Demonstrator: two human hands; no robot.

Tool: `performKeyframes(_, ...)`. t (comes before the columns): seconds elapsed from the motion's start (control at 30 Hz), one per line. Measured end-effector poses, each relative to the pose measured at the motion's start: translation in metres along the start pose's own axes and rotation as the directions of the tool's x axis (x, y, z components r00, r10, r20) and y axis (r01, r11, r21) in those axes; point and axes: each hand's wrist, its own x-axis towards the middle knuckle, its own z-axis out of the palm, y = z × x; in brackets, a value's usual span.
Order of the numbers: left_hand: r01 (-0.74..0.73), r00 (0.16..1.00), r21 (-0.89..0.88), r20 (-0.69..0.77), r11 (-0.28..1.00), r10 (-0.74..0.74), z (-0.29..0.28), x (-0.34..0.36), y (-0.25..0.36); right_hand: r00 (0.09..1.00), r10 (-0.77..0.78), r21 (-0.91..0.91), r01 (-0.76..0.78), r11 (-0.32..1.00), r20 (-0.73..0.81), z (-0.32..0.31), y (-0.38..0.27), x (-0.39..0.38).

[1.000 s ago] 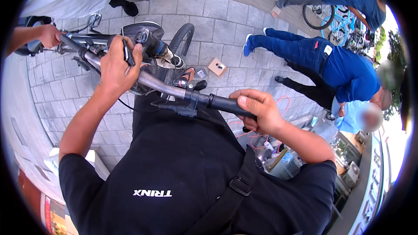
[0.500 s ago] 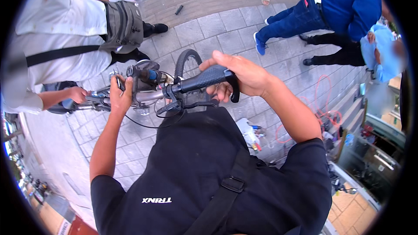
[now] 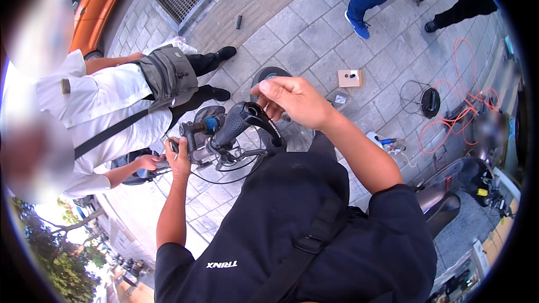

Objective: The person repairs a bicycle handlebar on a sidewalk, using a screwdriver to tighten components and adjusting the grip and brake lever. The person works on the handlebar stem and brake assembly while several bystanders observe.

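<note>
A bicycle handlebar is in front of me, with a black textured grip (image 3: 229, 129), a curved bar end and a brake lever with cables. My left hand (image 3: 179, 160) is closed at the stem around a small dark tool (image 3: 174, 146) with a thin metal tip; most of it is hidden by the fingers. Just beyond the bar end, my right hand (image 3: 295, 101) hovers with bent, parted fingers and nothing visible in it. Whether its fingertips touch the bar end I cannot tell. Another person's hand (image 3: 149, 162) rests on the bicycle farther left.
The person in a white shirt stands at left with a grey bag (image 3: 168, 76). A small black cylinder (image 3: 239, 22) and a brown cardboard piece (image 3: 351, 78) lie on the paving. Orange hose (image 3: 443, 147) coils at right, near a dark scooter (image 3: 441, 205). Someone in blue trousers (image 3: 365, 0) stands beyond.
The view has swung, so the scene sits differently. The handlebar has turned, its grip now pointing more away from me. My right hand has moved off the grip's side to beyond the bar end.
</note>
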Motion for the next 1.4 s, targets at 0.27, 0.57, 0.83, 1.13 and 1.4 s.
performKeyframes(0.27,-0.017,1.0,0.052,-0.019,0.999,0.018,-0.001,-0.004,0.001,0.999,-0.032,-0.085,0.031,0.996,-0.007,0.002,-0.005,0.012)
performKeyframes(0.57,-0.066,0.974,0.151,-0.203,0.986,0.097,0.007,-0.004,-0.011,0.937,-0.229,-0.36,0.126,0.925,-0.262,0.024,-0.03,-0.007)
performKeyframes(0.83,-0.172,0.85,0.291,-0.44,0.941,0.291,-0.018,-0.026,0.033,0.776,-0.601,-0.797,0.236,0.556,-0.19,0.135,-0.064,-0.045)
performKeyframes(1.13,-0.215,0.976,-0.342,-0.12,0.915,0.184,-0.003,-0.07,0.102,0.949,-0.202,-0.8,0.314,0.511,0.244,0.242,-0.021,-0.031)
performKeyframes(1.4,-0.28,0.936,-0.394,0.091,0.876,0.34,-0.004,-0.088,0.103,0.946,-0.232,-0.814,0.315,0.488,0.226,0.245,0.024,-0.026)
